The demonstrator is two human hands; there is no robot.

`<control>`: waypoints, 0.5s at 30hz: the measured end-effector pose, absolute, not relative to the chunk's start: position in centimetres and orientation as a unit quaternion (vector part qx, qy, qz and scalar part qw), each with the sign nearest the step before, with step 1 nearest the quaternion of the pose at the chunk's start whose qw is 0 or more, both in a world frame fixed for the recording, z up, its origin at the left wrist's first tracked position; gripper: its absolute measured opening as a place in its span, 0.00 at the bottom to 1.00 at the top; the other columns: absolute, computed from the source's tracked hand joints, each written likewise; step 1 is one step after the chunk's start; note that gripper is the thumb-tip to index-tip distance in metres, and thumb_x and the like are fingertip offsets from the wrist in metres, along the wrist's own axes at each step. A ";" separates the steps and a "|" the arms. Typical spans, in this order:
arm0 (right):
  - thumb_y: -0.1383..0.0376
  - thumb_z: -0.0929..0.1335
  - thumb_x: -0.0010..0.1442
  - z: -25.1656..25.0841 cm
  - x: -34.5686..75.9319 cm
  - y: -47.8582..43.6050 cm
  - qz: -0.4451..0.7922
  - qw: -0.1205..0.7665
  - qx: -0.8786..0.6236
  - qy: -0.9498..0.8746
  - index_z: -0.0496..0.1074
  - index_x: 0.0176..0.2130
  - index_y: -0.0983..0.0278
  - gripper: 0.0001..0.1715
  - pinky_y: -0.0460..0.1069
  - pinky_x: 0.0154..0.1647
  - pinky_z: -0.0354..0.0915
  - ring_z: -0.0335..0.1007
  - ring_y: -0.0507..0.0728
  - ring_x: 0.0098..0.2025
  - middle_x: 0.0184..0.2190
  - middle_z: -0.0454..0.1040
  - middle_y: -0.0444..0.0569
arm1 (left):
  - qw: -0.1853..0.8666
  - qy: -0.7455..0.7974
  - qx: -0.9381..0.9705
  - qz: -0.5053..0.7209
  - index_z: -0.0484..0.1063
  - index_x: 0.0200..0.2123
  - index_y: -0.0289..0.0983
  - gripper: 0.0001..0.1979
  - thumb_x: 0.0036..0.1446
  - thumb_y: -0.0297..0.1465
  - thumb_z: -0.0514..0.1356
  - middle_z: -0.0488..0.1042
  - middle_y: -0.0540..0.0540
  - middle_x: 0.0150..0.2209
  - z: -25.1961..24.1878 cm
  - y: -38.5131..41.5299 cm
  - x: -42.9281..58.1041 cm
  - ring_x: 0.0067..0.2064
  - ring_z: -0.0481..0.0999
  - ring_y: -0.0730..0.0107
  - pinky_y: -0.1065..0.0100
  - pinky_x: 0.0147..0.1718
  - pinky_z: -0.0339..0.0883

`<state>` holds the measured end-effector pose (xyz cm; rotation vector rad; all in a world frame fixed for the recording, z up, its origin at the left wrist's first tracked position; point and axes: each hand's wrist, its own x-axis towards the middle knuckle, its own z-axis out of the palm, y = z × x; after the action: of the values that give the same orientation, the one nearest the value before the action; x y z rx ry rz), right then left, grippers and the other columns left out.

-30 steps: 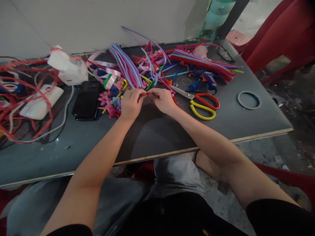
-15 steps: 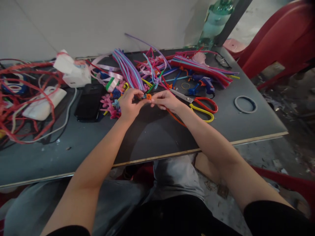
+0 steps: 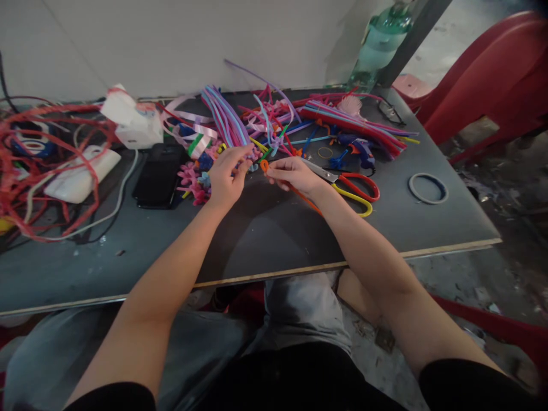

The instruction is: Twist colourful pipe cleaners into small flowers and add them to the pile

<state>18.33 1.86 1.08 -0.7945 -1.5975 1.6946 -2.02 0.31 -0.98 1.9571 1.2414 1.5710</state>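
Head view: R hand (image 3: pixel 297 174) pinches orange pipe cleaner (image 3: pixel 265 169) beside its looped end, over table (image 3: pixel 265 240); L hand (image 3: pixel 226 174) half-curled nearby, apart from it, grip can't be told. Step, prob.: shaping end. Next bend would req. L hand at that end.

The light is rather dim and greyish, and it seems to come from above. Below the right grip (image 3: pixel 293 173), a soft dark shadow lies on the matte dark-grey surface (image 3: pixel 274 240). Just right of the grip, silver metal scissor blades (image 3: pixel 321 172) give a weak shine. Beyond it, the plain grey wall (image 3: pixel 338 65) carries a faint shadow beside the transparent green bottle (image 3: pixel 382 50). The littered grey floor (image 3: pixel 505 268), far to its right, looks smeared.
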 end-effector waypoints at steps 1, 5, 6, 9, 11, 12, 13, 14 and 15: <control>0.58 0.76 0.58 1.2 18.4 1.8 0.660 0.322 -0.297 -0.610 0.73 0.28 0.67 0.17 0.41 0.15 0.50 0.56 0.42 0.16 0.23 0.72 0.40 | 0.154 0.431 0.711 0.534 0.80 0.43 0.44 0.19 0.63 0.51 0.61 0.80 0.45 0.43 -0.9 0.4 -2.1 0.46 0.79 0.62 0.63 0.49 0.72; 0.57 0.77 0.57 1.6 18.8 1.7 0.700 0.275 -0.261 -0.605 0.73 0.28 0.68 0.18 0.41 0.16 0.50 0.56 0.43 0.18 0.22 0.70 0.41 | 0.112 0.391 0.782 0.472 0.82 0.41 0.44 0.19 0.64 0.51 0.59 0.81 0.44 0.42 -0.9 0.5 -2.4 0.48 0.79 0.60 0.59 0.53 0.72; 0.56 0.78 0.56 1.6 18.9 1.7 0.707 0.264 -0.257 -0.604 0.72 0.28 0.68 0.20 0.41 0.16 0.49 0.56 0.43 0.18 0.21 0.70 0.41 | 0.109 0.385 0.789 0.467 0.82 0.41 0.44 0.20 0.64 0.51 0.59 0.81 0.44 0.41 -0.9 0.5 -2.5 0.47 0.80 0.60 0.59 0.51 0.72; 0.52 0.79 0.52 1.9 19.1 1.6 0.715 0.232 -0.252 -0.609 0.72 0.28 0.67 0.23 0.42 0.16 0.46 0.54 0.43 0.18 0.21 0.69 0.40 | 0.106 0.374 0.798 0.461 0.82 0.39 0.44 0.20 0.62 0.52 0.61 0.80 0.44 0.38 -0.9 0.3 -2.5 0.44 0.80 0.61 0.61 0.47 0.72; 0.51 0.79 0.51 2.1 19.3 1.5 0.705 0.213 -0.254 -0.628 0.72 0.28 0.67 0.23 0.43 0.16 0.45 0.52 0.43 0.18 0.21 0.69 0.40 | 0.104 0.363 0.809 0.451 0.81 0.37 0.44 0.19 0.62 0.52 0.61 0.80 0.45 0.37 -0.7 0.1 -2.5 0.42 0.79 0.62 0.62 0.44 0.72; 0.52 0.78 0.52 2.3 19.5 1.5 0.691 0.205 -0.259 -0.643 0.73 0.29 0.66 0.22 0.43 0.17 0.45 0.52 0.43 0.18 0.21 0.69 0.40 | 0.101 0.354 0.817 0.444 0.80 0.36 0.44 0.18 0.63 0.51 0.61 0.79 0.45 0.36 -0.6 0.0 -2.5 0.41 0.79 0.63 0.63 0.43 0.71; 0.52 0.77 0.54 2.4 19.6 1.4 0.670 0.201 -0.268 -0.662 0.72 0.29 0.66 0.21 0.43 0.18 0.46 0.52 0.44 0.18 0.21 0.69 0.40 | 0.099 0.345 0.825 0.437 0.79 0.35 0.44 0.17 0.64 0.50 0.60 0.79 0.45 0.36 -0.5 -0.1 -2.4 0.41 0.78 0.63 0.63 0.43 0.71; 0.54 0.75 0.56 2.6 19.6 1.3 0.637 0.206 -0.283 -0.687 0.72 0.29 0.66 0.18 0.43 0.19 0.49 0.54 0.44 0.19 0.21 0.69 0.40 | 0.096 0.339 0.831 0.430 0.79 0.35 0.43 0.16 0.64 0.48 0.60 0.79 0.45 0.36 -0.4 -0.1 -2.3 0.41 0.78 0.63 0.63 0.43 0.70; 0.57 0.73 0.58 2.7 19.5 1.2 0.587 0.219 -0.305 -0.717 0.71 0.29 0.65 0.15 0.43 0.21 0.51 0.55 0.45 0.20 0.21 0.69 0.40 | 0.095 0.338 0.835 0.424 0.78 0.34 0.42 0.15 0.64 0.46 0.61 0.79 0.45 0.36 -0.3 -0.2 -2.2 0.40 0.78 0.63 0.62 0.43 0.70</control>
<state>19.53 1.18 2.71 -0.8451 -1.9850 1.6246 -2.20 -0.22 -0.31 2.4744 1.0029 1.2563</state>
